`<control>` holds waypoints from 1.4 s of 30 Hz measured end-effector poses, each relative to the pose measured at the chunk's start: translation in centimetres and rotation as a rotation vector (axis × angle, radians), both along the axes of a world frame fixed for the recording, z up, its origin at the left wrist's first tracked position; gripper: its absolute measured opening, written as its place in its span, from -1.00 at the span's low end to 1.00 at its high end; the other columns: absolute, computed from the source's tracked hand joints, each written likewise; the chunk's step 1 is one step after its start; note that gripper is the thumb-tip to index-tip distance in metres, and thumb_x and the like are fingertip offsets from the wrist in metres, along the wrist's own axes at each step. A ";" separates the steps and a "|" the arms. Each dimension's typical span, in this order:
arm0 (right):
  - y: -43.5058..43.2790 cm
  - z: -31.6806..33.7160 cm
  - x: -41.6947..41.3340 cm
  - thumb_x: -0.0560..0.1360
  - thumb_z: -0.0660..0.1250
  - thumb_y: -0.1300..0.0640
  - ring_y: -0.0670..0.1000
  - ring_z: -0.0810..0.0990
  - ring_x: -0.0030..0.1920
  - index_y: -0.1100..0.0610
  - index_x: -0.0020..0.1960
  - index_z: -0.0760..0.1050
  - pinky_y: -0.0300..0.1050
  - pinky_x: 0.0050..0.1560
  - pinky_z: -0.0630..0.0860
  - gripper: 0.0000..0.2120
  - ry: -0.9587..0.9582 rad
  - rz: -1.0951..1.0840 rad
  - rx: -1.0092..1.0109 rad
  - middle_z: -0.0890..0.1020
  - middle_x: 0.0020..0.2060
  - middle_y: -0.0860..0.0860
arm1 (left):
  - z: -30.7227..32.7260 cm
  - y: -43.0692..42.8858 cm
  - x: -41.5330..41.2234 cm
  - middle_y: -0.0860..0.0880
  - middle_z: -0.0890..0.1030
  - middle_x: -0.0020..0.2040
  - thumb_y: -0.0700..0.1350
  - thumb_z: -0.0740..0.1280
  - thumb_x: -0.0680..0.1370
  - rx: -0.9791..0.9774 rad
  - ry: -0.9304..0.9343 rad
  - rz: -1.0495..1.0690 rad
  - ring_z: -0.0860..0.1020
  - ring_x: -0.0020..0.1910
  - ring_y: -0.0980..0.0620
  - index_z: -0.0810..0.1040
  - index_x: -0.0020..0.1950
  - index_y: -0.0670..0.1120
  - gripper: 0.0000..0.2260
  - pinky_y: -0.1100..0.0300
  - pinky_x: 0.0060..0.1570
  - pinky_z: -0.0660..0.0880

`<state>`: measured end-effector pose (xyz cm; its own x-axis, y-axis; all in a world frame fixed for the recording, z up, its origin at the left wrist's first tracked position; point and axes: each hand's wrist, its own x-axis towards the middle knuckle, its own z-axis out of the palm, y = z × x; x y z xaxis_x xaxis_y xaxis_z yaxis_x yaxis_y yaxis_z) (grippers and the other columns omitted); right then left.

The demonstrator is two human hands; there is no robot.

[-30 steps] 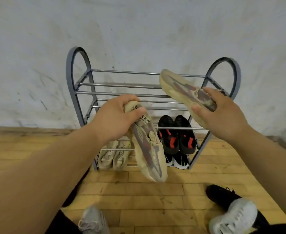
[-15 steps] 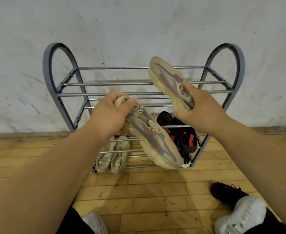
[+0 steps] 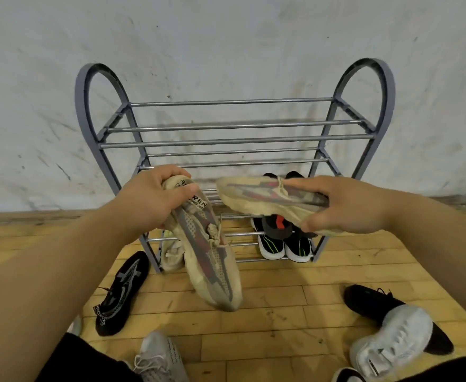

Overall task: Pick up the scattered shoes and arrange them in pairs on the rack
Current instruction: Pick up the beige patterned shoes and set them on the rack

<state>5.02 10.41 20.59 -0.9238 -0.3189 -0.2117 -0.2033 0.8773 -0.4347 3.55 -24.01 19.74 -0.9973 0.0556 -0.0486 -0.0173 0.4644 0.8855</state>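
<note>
L hand fingers clamped on heel of beige sneaker, toe hanging down. R hand clamped on its mate, held level, both in front of shoe rack. Top tier bare.

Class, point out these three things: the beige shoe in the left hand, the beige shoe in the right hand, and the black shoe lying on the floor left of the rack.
Left-hand beige shoe (image 3: 210, 260): head view, knit upper.
Right-hand beige shoe (image 3: 256, 195): head view, side panel.
Black floor shoe (image 3: 121, 292): head view, patterned upper.
</note>
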 end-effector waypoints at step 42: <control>-3.5 -4.9 -6.1 0.51 0.42 -0.19 0.06 0.53 0.34 -0.17 0.57 0.27 0.03 0.30 0.49 -0.32 0.149 -0.333 -0.084 0.48 0.40 -0.06 | -2.2 0.5 -4.5 -0.05 0.71 -0.01 0.06 0.44 0.59 0.320 -0.046 0.093 0.73 -0.15 -0.09 0.59 0.08 0.16 -0.91 -0.18 -0.13 0.69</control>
